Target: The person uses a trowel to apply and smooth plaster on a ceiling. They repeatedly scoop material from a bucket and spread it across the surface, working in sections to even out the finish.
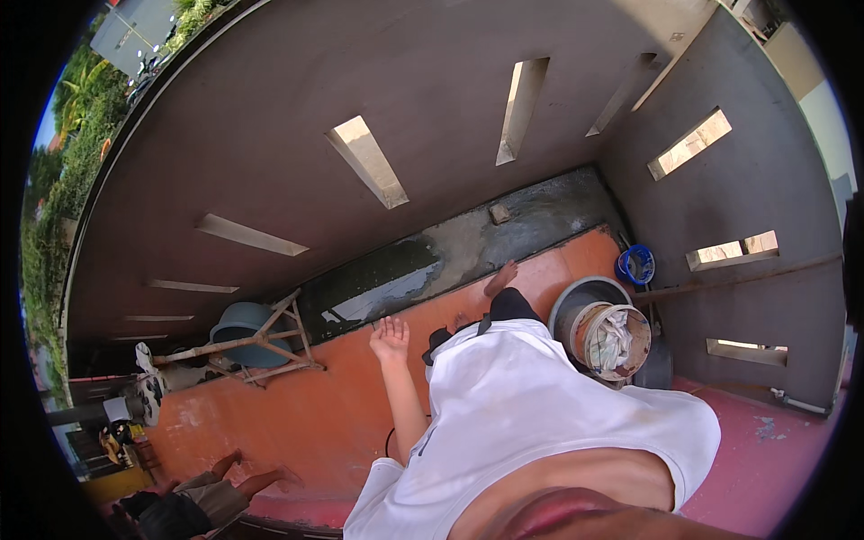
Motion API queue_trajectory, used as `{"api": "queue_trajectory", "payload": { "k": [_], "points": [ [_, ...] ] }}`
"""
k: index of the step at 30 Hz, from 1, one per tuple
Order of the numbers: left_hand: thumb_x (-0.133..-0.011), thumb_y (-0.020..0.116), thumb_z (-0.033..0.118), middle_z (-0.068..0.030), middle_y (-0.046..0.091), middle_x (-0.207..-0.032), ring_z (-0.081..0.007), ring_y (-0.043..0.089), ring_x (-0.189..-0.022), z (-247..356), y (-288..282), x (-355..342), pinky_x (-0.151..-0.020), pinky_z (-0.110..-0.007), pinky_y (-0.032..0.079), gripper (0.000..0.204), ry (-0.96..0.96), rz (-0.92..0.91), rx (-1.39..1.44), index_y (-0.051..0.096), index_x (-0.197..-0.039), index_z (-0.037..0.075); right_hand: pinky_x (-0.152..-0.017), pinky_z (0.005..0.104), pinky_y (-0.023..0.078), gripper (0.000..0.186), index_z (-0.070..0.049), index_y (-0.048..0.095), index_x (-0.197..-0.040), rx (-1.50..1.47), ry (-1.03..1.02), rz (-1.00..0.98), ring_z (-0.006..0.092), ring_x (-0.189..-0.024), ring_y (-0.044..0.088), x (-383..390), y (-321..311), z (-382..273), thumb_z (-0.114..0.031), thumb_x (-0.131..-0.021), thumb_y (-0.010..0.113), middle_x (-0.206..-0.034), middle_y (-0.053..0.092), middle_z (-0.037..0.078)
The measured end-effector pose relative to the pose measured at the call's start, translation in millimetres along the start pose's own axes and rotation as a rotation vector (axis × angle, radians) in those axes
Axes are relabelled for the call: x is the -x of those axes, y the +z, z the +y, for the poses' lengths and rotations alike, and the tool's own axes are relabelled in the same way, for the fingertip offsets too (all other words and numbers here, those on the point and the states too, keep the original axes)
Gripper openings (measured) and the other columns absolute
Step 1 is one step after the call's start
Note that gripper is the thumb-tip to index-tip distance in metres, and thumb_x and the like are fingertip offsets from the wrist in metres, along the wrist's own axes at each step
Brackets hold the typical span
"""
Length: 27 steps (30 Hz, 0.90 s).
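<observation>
My left hand [390,341] is raised off to the left of my white shirt. Its fingers point up and are slightly curled and apart, with nothing in them. Below it lies the orange floor [333,396]. My right hand is out of sight. By my right side stands a stained white bucket [587,335] with pale cloth [614,342] inside. Behind the bucket is a wide grey basin [576,297]; I cannot tell whether the bucket rests in it. A small blue pail [636,265] stands farther off, close to the wall.
A wet grey strip [468,234] with a stone block [499,213] runs along the slotted wall [432,117]. At left, a wooden frame [261,340] stands by a blue-grey tub [243,328]. Another person [211,495] is at lower left. A pipe [796,402] crosses the right wall's base.
</observation>
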State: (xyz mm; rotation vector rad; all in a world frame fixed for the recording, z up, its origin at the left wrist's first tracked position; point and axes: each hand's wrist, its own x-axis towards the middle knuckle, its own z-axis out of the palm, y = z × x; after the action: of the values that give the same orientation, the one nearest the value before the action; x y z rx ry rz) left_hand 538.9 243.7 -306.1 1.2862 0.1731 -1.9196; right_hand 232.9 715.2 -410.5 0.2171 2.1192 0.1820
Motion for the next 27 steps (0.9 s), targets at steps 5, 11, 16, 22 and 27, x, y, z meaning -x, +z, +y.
{"api": "queue_trajectory", "payload": {
  "k": [5,11,16,22,27],
  "points": [
    [-0.086,0.043,0.019,-0.0019,0.062,-0.099,-0.0228,0.057,-0.094,-24,37,3,-0.096,-0.047,0.044,0.023,-0.132,-0.158,-0.222,0.056,-0.103,0.010,-0.070,0.0398,0.051,0.033,0.001,0.070,-0.092,-0.206,-0.048,-0.023,0.0293,-0.085,0.066,12,28,-4,-0.024,-0.084,0.051,-0.090,0.067,0.020],
    [-0.086,0.054,0.002,-0.0058,0.061,-0.106,-0.0179,0.057,-0.087,-66,87,23,-0.098,-0.041,0.047,0.027,-0.077,-0.391,-0.526,0.051,-0.113,0.006,-0.075,0.0406,0.050,0.036,0.001,0.070,-0.093,-0.428,-0.336,0.072,0.0309,-0.090,0.065,15,-17,-88,-0.028,-0.085,0.050,-0.092,0.067,0.021],
    [-0.083,0.048,-0.014,-0.0182,0.057,-0.122,-0.0170,0.062,-0.097,-105,103,30,-0.106,-0.041,0.043,0.030,0.030,-0.373,-0.600,0.050,-0.109,0.000,-0.078,0.0413,0.048,0.038,0.000,0.070,-0.094,-0.516,-0.431,0.132,0.0323,-0.093,0.064,29,-48,-117,-0.031,-0.086,0.050,-0.095,0.066,0.022],
    [-0.083,0.030,-0.015,-0.0178,0.055,-0.128,-0.0209,0.062,-0.097,-122,106,42,-0.086,-0.032,0.052,0.035,0.080,-0.397,-0.841,0.052,-0.104,0.001,-0.083,0.0422,0.046,0.042,0.000,0.071,-0.095,-0.500,-0.248,0.136,0.0339,-0.098,0.062,19,-26,-80,-0.035,-0.086,0.049,-0.098,0.066,0.023],
    [-0.077,0.032,-0.016,-0.0037,0.054,-0.084,-0.0098,0.041,-0.062,-123,92,13,-0.040,-0.023,0.032,0.029,0.283,-0.128,-0.778,0.039,-0.078,0.012,-0.086,0.0429,0.045,0.044,-0.001,0.071,-0.095,-0.419,-0.080,0.109,0.0353,-0.101,0.061,-6,-3,-53,-0.038,-0.087,0.048,-0.100,0.065,0.024]
  ]
}}
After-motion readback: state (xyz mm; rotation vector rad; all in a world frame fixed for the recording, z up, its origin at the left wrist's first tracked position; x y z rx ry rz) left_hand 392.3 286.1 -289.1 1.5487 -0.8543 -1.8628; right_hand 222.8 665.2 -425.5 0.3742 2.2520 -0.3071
